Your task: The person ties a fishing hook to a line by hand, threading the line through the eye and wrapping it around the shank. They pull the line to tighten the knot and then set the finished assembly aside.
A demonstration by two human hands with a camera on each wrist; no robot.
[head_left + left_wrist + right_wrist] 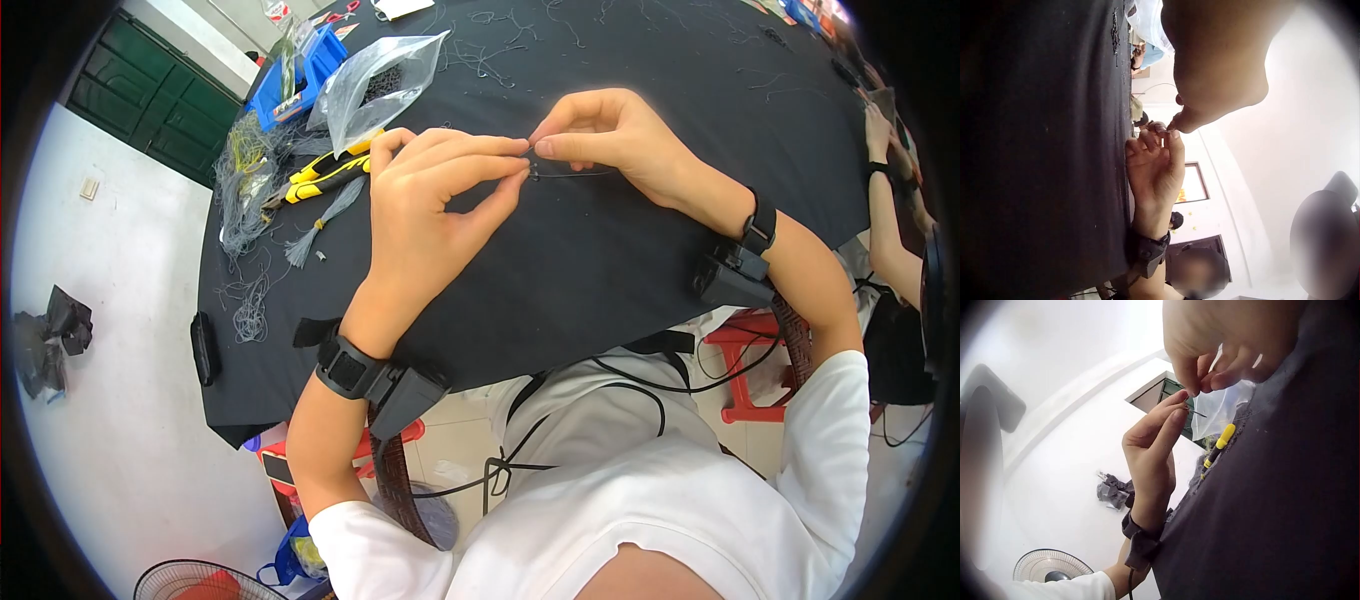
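Above the black-covered table, my left hand and right hand meet at the fingertips. Thumb and fingers of the left hand pinch a tiny dark piece, whose thin end sticks out past the fingertips in the right wrist view. From the pinch a thin grey line runs rightward below the right hand. The right thumb and forefinger pinch together right at the left fingertips, on the line as far as it shows. Fingers hide most of the small piece, and its kind cannot be told.
Yellow-and-black-handled pliers, a tied grey line bundle and tangled line lie left. Behind them are a clear plastic bag and a blue bin. Line scraps lie at the back. Another person's arm reaches in at right.
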